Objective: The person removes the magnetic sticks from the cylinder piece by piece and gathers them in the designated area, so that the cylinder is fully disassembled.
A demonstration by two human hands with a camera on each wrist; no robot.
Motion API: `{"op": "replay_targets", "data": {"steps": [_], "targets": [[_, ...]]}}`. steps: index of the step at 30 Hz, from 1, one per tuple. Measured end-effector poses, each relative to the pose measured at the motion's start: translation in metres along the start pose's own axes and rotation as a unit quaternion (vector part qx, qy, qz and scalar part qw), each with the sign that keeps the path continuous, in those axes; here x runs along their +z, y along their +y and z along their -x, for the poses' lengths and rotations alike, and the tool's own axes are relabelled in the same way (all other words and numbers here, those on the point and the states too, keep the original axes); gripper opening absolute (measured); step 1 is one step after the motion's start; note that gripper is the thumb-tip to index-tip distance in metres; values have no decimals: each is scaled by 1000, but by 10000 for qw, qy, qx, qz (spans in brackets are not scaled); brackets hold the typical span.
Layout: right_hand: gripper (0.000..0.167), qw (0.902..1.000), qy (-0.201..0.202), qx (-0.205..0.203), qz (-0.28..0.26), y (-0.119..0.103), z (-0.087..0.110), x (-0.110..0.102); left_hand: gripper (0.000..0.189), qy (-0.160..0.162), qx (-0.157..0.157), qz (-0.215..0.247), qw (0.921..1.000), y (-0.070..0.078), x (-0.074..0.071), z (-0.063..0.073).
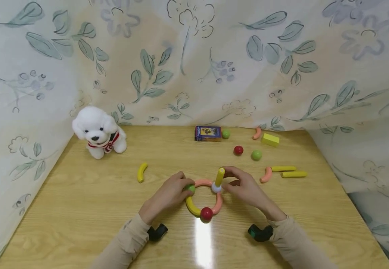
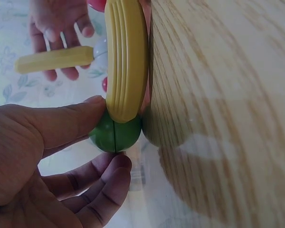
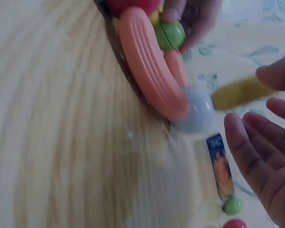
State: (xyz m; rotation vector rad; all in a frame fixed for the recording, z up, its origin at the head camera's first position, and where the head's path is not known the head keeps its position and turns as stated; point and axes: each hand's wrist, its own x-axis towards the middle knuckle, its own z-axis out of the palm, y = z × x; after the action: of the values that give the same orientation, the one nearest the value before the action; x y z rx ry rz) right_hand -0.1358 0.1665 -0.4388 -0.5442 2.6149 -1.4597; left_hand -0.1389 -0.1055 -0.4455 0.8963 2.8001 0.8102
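Note:
A ring of curved toy sticks joined by balls lies on the table. It has a yellow curved stick [image 1: 192,206], salmon curved sticks [image 3: 149,61], a red ball [image 1: 206,214] at the near side and a white ball [image 1: 216,187]. Upright on the white ball stands a straight yellow stick [image 1: 220,177]. My left hand [image 1: 175,189] pinches the green ball [image 2: 116,135] at the ring's left, thumb on one side and fingers on the other. Beside the upright stick is my right hand [image 1: 245,186], its fingers spread; its thumb overlaps the stick's top in the right wrist view.
A curved yellow stick [image 1: 142,172] lies to the left. On the right are straight yellow sticks [image 1: 293,174], a salmon stick [image 1: 266,175], loose red [image 1: 238,150] and green balls [image 1: 256,155], and a yellow block [image 1: 270,139]. A card box [image 1: 208,133] and plush dog [image 1: 98,132] sit behind.

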Motion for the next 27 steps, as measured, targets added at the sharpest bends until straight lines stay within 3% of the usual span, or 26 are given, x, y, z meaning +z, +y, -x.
{"op": "replay_targets", "data": {"steps": [5, 12, 20, 24, 27], "targets": [[32, 9996, -240, -131, 85, -5, -8, 15, 24, 32, -77, 59, 9999, -2, 1, 5], [25, 9994, -205, -144, 248, -7, -9, 18, 25, -8, -82, 54, 10000, -2, 0, 3], [15, 9981, -62, -597, 172, -8, -8, 22, 25, -22, -38, -17, 10000, -3, -2, 1], [17, 9981, -11, -594, 163, -12, -7, 18, 25, -51, -74, 17, 10000, -3, -4, 2], [20, 9922, 364, -954, 719, -7, -3, 3, 26, -130, -105, 69, 9998, -3, -5, 1]]}}
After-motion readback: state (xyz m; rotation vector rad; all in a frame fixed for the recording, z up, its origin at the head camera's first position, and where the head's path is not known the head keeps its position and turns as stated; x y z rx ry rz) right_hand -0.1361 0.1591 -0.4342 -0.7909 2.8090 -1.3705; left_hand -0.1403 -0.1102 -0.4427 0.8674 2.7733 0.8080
